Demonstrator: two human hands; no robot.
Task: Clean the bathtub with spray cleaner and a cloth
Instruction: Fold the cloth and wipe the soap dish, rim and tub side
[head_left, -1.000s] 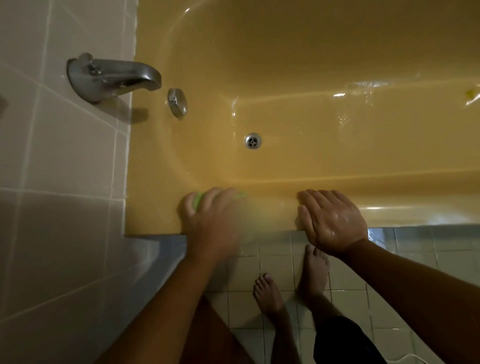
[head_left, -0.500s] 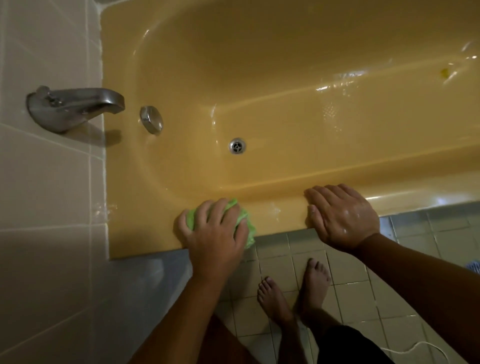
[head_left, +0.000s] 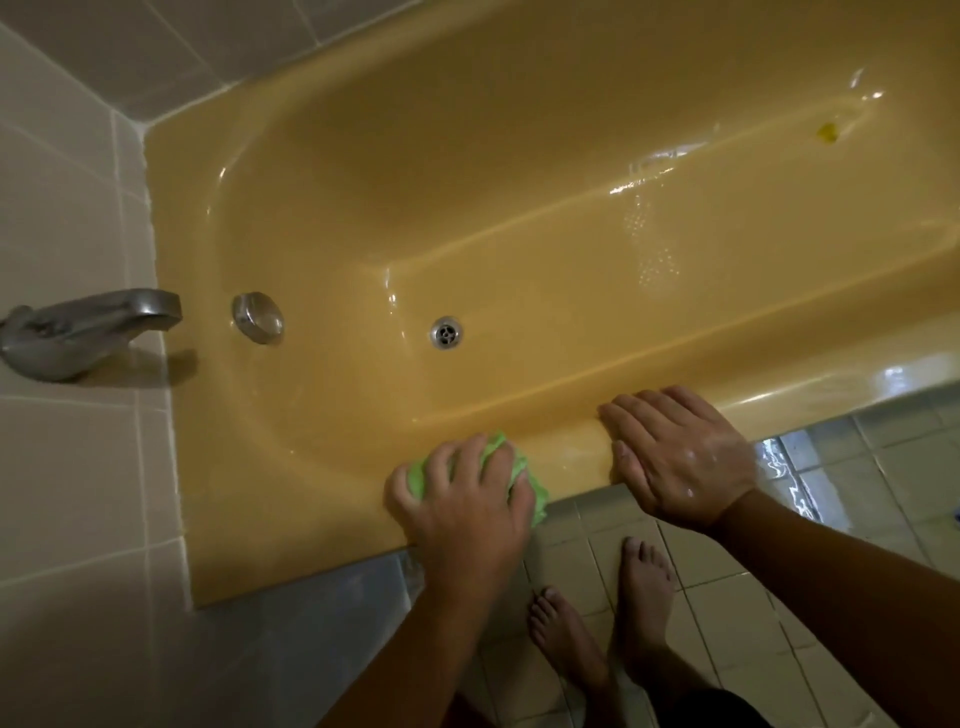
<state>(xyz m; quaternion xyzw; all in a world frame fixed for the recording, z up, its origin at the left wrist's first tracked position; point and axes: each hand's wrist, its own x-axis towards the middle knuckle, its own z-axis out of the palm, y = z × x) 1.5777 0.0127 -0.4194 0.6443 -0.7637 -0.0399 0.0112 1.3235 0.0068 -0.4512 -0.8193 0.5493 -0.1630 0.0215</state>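
Observation:
A yellow bathtub (head_left: 322, 483) fills most of the view, its near rim running from lower left to right. My left hand (head_left: 462, 512) grips a bunched green cloth (head_left: 532, 486) and presses it on the near rim. My right hand (head_left: 680, 460) rests flat on the same rim to the right, fingers straight, with wet foam spots on its back. No spray bottle is in view.
A metal spout (head_left: 93, 325) juts from the tiled wall at left, beside a round overflow cap (head_left: 258, 317). The drain (head_left: 446, 332) sits in the tub floor. A small yellow object (head_left: 827, 132) lies at the tub's far right. My bare feet (head_left: 644, 597) stand on wet floor tiles.
My left hand slid the green cloth a little rightward along the rim. My right hand stayed flat on the rim. The camera tilted up, showing more of the tub's far side.

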